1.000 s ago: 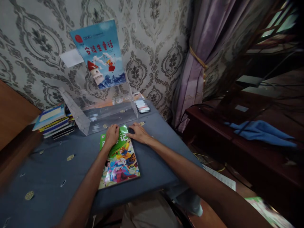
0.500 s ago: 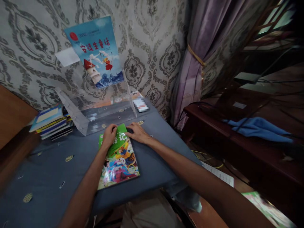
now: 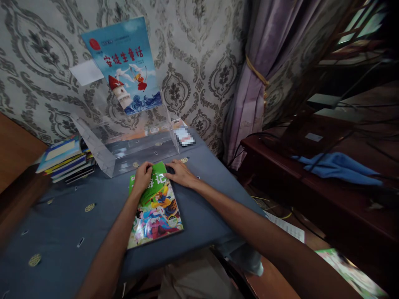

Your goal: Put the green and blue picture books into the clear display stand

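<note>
A children's book with a green, brightly coloured cover lies flat on the table, slightly tilted. My left hand rests over its upper left part, fingers curled at the top edge and covering part of the title. At the upper right corner, my right hand has its thumb on the cover and its fingers bent around the corner; the fingertips are partly hidden. Just behind both hands stands a clear acrylic stand. A blue storybook leans upright in it, with a castle tower and waves on its cover.
A stack of books sits at the table's left back. Beside the stand's right side lies a small blurred-out item. A purple curtain hangs behind. To the right are a dark red bench with a blue cloth, and cables.
The view has shifted very slightly. Both hands stay at the top of the green book, which has not visibly moved on the table.
</note>
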{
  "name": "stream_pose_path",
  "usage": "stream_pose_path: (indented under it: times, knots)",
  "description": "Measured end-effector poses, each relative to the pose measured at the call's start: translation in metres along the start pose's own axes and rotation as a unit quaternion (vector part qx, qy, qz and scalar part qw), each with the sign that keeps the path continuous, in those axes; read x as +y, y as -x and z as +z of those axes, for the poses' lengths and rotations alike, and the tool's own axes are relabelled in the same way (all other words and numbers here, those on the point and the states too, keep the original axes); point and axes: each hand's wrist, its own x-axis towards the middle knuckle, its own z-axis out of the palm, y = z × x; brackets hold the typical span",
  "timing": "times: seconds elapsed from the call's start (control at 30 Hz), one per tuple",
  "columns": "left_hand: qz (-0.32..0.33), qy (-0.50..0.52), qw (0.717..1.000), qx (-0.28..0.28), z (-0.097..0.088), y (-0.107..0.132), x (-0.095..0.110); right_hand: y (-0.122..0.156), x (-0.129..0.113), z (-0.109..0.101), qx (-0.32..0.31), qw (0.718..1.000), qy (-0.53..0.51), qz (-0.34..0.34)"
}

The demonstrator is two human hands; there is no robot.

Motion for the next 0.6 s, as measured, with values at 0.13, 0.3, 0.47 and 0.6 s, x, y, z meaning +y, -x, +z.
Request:
stream_pose_path:
  times: [0.13,0.3,0.47,0.6]
  knots:
    - [0.043,-0.058,0.997,0.01,0.003,0.007,0.006,0.001,-0.006,-0.005,-0.003,0.999,0.036,0.017]
    - [0.087,-0.318,0.944,0.037,0.005,0.022,0.032,0.007,-0.022,-0.015,-0.041,0.995,0.049,0.07]
    - [0.097,-0.397,0.913,-0.005,0.001,0.028,0.05,0.01,-0.033,-0.019,-0.069,0.992,-0.009,0.102]
    - [0.149,-0.396,0.904,-0.06,-0.011,0.025,0.049,0.01,-0.032,-0.016,-0.107,0.968,-0.18,0.14]
